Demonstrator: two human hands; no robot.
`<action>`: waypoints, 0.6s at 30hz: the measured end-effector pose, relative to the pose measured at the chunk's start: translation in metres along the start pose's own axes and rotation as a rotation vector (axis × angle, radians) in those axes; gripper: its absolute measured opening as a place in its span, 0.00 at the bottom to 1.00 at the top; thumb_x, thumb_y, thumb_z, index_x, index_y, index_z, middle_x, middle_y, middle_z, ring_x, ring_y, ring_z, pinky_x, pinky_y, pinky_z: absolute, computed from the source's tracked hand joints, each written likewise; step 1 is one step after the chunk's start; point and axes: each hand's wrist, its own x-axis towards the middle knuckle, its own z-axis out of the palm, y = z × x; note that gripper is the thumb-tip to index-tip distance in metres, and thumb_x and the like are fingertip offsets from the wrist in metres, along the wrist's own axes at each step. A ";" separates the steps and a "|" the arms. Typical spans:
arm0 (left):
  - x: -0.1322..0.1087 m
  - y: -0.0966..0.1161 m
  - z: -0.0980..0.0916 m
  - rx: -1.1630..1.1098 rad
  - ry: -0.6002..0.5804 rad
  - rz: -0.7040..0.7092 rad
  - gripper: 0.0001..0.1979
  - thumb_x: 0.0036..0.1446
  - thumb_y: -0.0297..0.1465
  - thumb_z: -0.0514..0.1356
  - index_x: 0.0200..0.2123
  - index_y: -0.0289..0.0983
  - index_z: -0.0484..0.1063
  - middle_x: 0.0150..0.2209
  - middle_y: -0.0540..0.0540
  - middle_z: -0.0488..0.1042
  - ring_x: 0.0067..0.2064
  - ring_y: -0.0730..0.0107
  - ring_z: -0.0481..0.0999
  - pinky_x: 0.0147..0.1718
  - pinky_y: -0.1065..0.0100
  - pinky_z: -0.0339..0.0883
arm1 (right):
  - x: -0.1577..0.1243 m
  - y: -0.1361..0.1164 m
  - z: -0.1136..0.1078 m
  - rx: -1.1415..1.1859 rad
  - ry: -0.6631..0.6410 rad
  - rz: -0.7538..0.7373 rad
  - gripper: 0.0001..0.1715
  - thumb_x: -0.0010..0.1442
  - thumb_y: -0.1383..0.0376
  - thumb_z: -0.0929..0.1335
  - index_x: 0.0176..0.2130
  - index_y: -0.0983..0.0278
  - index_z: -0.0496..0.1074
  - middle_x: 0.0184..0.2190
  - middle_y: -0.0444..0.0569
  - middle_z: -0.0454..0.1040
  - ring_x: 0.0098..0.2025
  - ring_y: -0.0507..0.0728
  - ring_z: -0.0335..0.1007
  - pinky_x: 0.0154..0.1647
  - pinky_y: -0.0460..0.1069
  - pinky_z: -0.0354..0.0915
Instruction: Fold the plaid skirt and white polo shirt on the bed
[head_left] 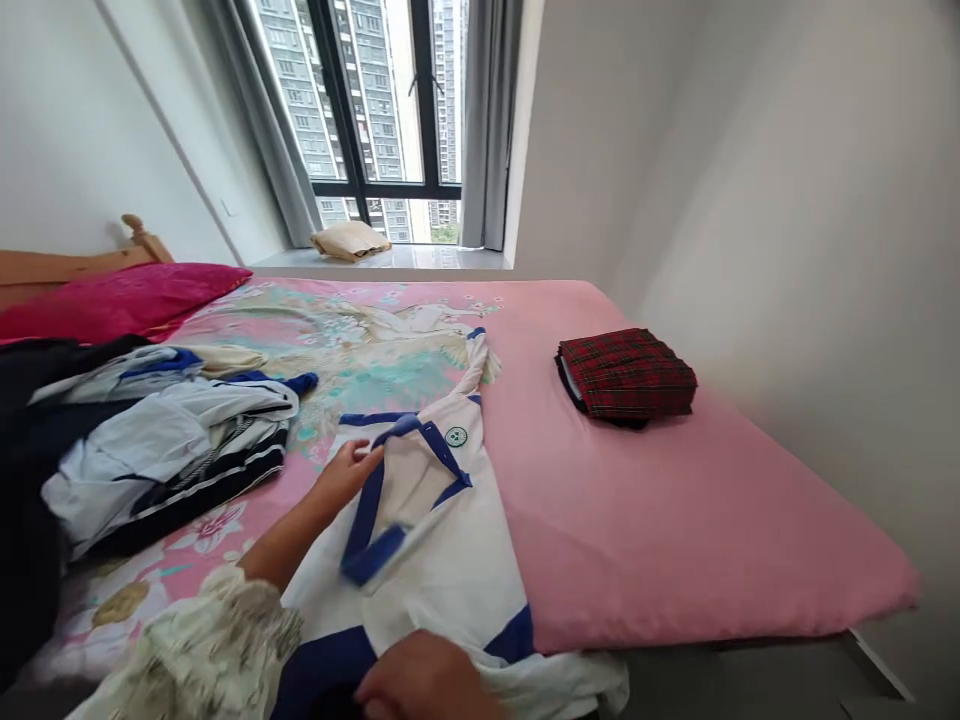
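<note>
A white polo shirt [457, 560] with blue trim is lying spread on the bed, its blue collar [409, 428] pointing up and its neck opening gaping. A round green badge [456, 437] is showing on the chest beside the collar, and one sleeve is stretching away toward the window, ending in a blue cuff. The person's left hand [352, 468] is reaching across the shirt, its fingertips meeting the collar's edge; whether they are pinching the cloth cannot be told. The right hand [427, 675] is curling over the lower part of the shirt, partly cut off by the bottom of the view, so its grip cannot be told either. A pale, ruffled sleeve [217, 640] is covering the left upper arm. Under the shirt, a floral cover [300, 300] is spreading to the left, while a plain pink sheet [637, 530] is stretching to the right. Near the left arm, a loose pile of clothes [157, 440] in white, black and blue is resting on the floral side. Well apart on the pink side, a folded red tartan garment [630, 375] is sitting on darker cloth. Farther off, a magenta pillow [127, 295] is leaning by a wooden headboard [67, 265], and a beige bundle [351, 240] is resting on the sill below the window [360, 90], between grey curtains [491, 130].
</note>
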 end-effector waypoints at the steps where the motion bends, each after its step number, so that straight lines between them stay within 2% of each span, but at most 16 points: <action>1: -0.018 -0.024 -0.010 -0.002 0.004 -0.022 0.34 0.42 0.52 0.60 0.46 0.33 0.68 0.37 0.40 0.77 0.39 0.57 0.77 0.39 0.59 0.69 | -0.007 0.008 -0.006 -0.039 0.034 0.085 0.08 0.56 0.66 0.62 0.36 0.61 0.70 0.33 0.46 0.76 0.36 0.54 0.71 0.38 0.46 0.65; 4: -0.072 -0.078 -0.022 0.032 -0.014 0.002 0.28 0.44 0.51 0.59 0.42 0.37 0.72 0.40 0.42 0.78 0.44 0.56 0.76 0.47 0.58 0.66 | -0.027 0.041 -0.048 -0.284 0.250 0.496 0.15 0.60 0.59 0.60 0.43 0.64 0.68 0.40 0.55 0.73 0.44 0.60 0.69 0.46 0.54 0.63; 6: -0.098 -0.091 -0.016 0.068 -0.013 0.140 0.21 0.50 0.49 0.56 0.38 0.41 0.74 0.42 0.44 0.77 0.46 0.58 0.74 0.50 0.59 0.63 | -0.035 0.059 -0.074 -0.408 0.211 0.711 0.19 0.58 0.53 0.62 0.40 0.65 0.68 0.40 0.57 0.72 0.43 0.63 0.68 0.43 0.55 0.62; 8: -0.111 -0.084 -0.004 0.105 0.001 0.297 0.18 0.56 0.46 0.52 0.38 0.41 0.75 0.44 0.45 0.77 0.49 0.60 0.72 0.52 0.61 0.61 | -0.039 0.067 -0.084 -0.458 0.078 0.825 0.18 0.58 0.51 0.61 0.33 0.63 0.67 0.33 0.53 0.73 0.38 0.62 0.68 0.37 0.53 0.61; 10: -0.112 -0.064 0.005 0.215 -0.015 0.327 0.20 0.57 0.45 0.50 0.40 0.39 0.75 0.42 0.42 0.77 0.48 0.57 0.71 0.49 0.59 0.60 | -0.040 0.066 -0.081 -0.461 0.008 0.844 0.18 0.59 0.51 0.58 0.28 0.61 0.64 0.27 0.48 0.71 0.31 0.59 0.67 0.32 0.51 0.58; 12: -0.108 -0.044 0.006 0.383 -0.096 0.274 0.18 0.55 0.44 0.53 0.35 0.39 0.76 0.36 0.42 0.78 0.45 0.53 0.71 0.45 0.56 0.60 | -0.041 0.061 -0.072 -0.446 0.049 0.829 0.19 0.60 0.52 0.56 0.28 0.61 0.62 0.25 0.45 0.69 0.29 0.56 0.65 0.30 0.49 0.57; 14: -0.106 -0.033 -0.001 0.479 -0.171 0.252 0.13 0.52 0.41 0.55 0.30 0.40 0.75 0.31 0.44 0.77 0.42 0.53 0.72 0.42 0.57 0.58 | -0.045 0.053 -0.063 -0.406 0.106 0.820 0.19 0.60 0.52 0.55 0.28 0.61 0.61 0.24 0.45 0.68 0.28 0.55 0.64 0.30 0.48 0.57; 16: -0.111 -0.036 -0.015 0.469 -0.181 0.279 0.10 0.51 0.37 0.55 0.27 0.40 0.73 0.29 0.46 0.76 0.39 0.59 0.72 0.40 0.61 0.57 | -0.055 0.043 -0.054 -0.351 0.106 0.826 0.18 0.58 0.53 0.55 0.28 0.61 0.63 0.25 0.45 0.69 0.28 0.55 0.64 0.30 0.47 0.58; 18: -0.125 -0.051 -0.030 0.446 -0.153 0.278 0.09 0.51 0.35 0.53 0.26 0.39 0.71 0.27 0.49 0.74 0.34 0.65 0.71 0.37 0.65 0.56 | -0.075 0.032 -0.041 -0.303 0.040 0.838 0.17 0.57 0.54 0.57 0.28 0.62 0.65 0.25 0.46 0.71 0.29 0.55 0.66 0.30 0.46 0.58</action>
